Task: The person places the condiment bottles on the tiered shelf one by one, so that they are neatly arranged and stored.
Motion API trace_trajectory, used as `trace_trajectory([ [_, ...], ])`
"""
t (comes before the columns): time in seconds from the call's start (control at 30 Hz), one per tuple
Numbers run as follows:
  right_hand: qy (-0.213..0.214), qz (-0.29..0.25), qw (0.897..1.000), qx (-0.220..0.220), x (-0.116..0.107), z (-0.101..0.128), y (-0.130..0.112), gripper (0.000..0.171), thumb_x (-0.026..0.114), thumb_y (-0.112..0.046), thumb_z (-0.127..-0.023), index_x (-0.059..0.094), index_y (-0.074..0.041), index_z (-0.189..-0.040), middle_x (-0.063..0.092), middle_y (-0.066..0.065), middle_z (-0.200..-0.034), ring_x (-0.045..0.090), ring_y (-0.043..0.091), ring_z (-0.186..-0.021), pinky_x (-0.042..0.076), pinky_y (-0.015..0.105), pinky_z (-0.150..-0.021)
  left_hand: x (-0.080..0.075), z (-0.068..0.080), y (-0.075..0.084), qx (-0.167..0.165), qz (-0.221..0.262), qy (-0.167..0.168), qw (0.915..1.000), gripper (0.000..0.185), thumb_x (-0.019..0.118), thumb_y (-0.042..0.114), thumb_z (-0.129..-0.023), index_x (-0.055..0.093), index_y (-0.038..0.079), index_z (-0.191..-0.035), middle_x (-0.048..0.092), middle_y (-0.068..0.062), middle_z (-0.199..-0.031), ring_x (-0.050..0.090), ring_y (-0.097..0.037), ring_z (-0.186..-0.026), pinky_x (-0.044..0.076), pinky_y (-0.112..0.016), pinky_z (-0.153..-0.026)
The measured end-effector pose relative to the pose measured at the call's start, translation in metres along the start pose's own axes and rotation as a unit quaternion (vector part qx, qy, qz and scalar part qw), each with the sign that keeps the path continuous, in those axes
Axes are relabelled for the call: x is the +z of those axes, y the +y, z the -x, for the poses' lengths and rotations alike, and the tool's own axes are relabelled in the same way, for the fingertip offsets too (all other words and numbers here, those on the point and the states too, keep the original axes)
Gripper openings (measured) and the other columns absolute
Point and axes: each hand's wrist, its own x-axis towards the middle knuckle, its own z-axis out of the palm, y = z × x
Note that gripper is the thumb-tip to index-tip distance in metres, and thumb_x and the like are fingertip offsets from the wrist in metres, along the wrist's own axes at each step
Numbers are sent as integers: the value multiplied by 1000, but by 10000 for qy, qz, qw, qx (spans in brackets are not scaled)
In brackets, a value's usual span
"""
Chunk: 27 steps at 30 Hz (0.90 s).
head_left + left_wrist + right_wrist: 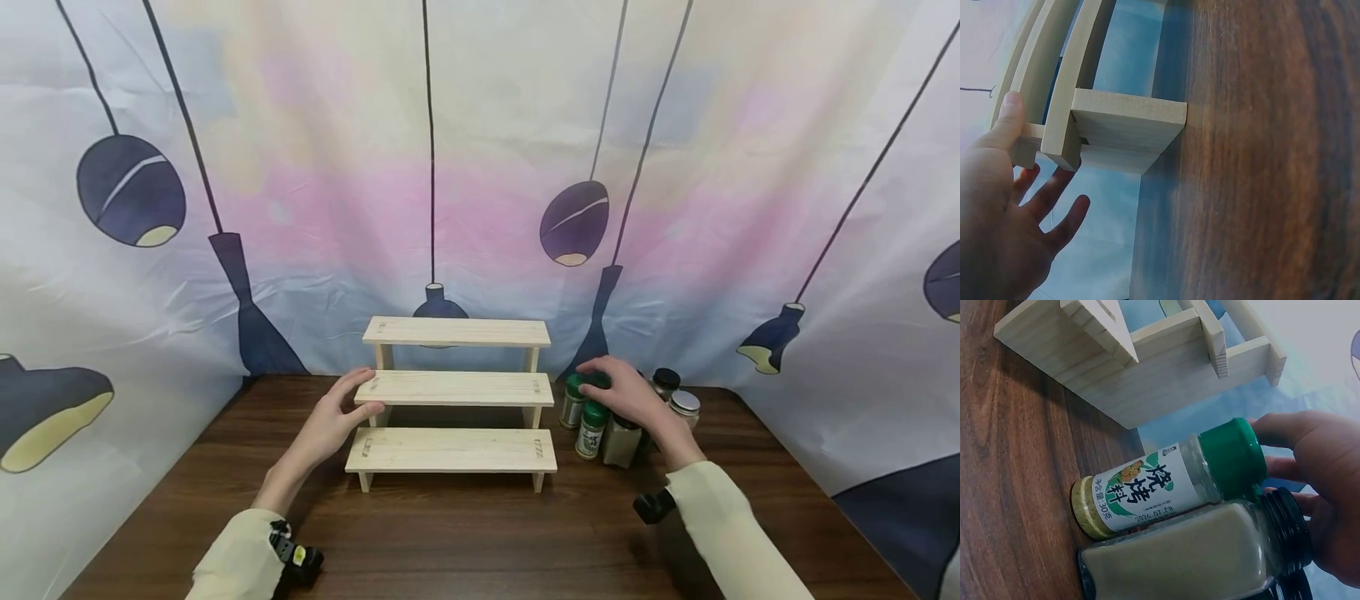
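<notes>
L hand (pixel 330 429): thumb & fingers part spread, spanning L end of mid board of 3-tier wooden stand (pixel 453 387); thumb at front edge, other fingertips behind. Has hold of stand there. Lowest board below/nearer than thumb; top board beyond fingertips.

R hand (pixel 626 392): fingers bent, reaching in over cluster of seasoning jars, a green cap showing betw. thumb & index; can't tell if gripped. Green-capped jar at rear L (pixel 572 404) just L of thumb tip. Labelled green-capped jar (pixel 590 432) just below thumb, upright; R wrist view: pale-brown contents at base, printed label w/ Chinese chars. Dark-capped square jar (pixel 622 443), tan powder, under palm, right beside labelled jar. Beyond knuckles, R side: black-lidded jar (pixel 666 380) & silver-lidded jar (pixel 684 406), partly hidden.

All on dk brown wood table (pixel 450 542). Lamp-print backdrop (pixel 337 125) beyond both hands' fingertips. Cream sleeves (pixel 240 554) behind both wrists.
</notes>
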Motion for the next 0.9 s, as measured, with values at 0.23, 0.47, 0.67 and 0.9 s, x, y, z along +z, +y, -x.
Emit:
trace_trajectory([
  [0.23,-184,257,9995,55,3,-7,-2,37,66,-24,-96,65,-7,-128,64,16,-127,58,37,-119,49,54,-93,1,0,-1,-9,61,13,10000,67,67,33,-96,39,12,-153,27,-15,-162,42,-36,-139,45,-49,-99],
  [0.47,-337,262,9983,398,3,-10,-4,35,67,-22,-96,66,-8,-127,65,16,-126,62,32,-108,54,42,-78,2,0,-2,2,84,37,10000,67,68,33,-95,40,10,-152,28,-17,-161,47,-36,-134,49,-28,-91],
  [0.67,-259,312,9979,496,3,-11,-6,33,68,-21,-95,67,-8,-125,65,17,-125,62,34,-108,54,42,-75,3,-1,-2,-20,67,51,10000,69,68,34,-95,40,9,-152,28,-15,-161,47,-36,-135,49,-36,-94],
  [0.9,-61,381,9978,547,3,-13,-11,33,68,-22,-95,69,-7,-124,64,18,-128,58,38,-118,52,51,-87,2,0,-2,-3,112,75,9999,69,69,33,-95,41,8,-152,29,-16,-161,50,-36,-130,49,-25,-88],
])
